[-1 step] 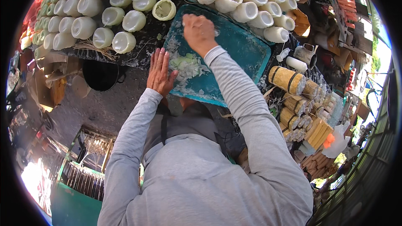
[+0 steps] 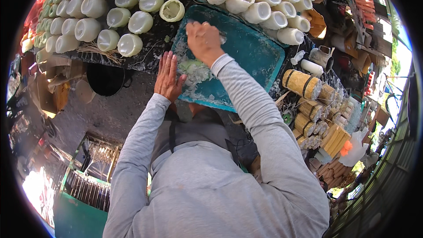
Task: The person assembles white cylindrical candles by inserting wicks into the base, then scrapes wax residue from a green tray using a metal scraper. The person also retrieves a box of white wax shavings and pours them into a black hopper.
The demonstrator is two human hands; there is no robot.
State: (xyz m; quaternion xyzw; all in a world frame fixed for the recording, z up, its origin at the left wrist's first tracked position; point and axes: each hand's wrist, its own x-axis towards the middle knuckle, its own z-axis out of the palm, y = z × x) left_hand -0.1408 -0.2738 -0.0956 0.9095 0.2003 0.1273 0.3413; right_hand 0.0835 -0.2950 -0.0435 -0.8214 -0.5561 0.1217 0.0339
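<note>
The teal tray [image 2: 255, 53] looks like smooth plastic, smeared with pale, crumbly, waxy scrapings [image 2: 194, 72]. The white candles [image 2: 240, 0] have a matt, waxy skin, and the dark surface [image 2: 150, 48] beneath them is rough and spattered. The grey sleeves [image 2: 246, 105] are soft matt cloth

Teal tray [image 2: 246, 57], pale cream candles [image 2: 132, 20], grey sleeves [image 2: 260, 105]
</note>
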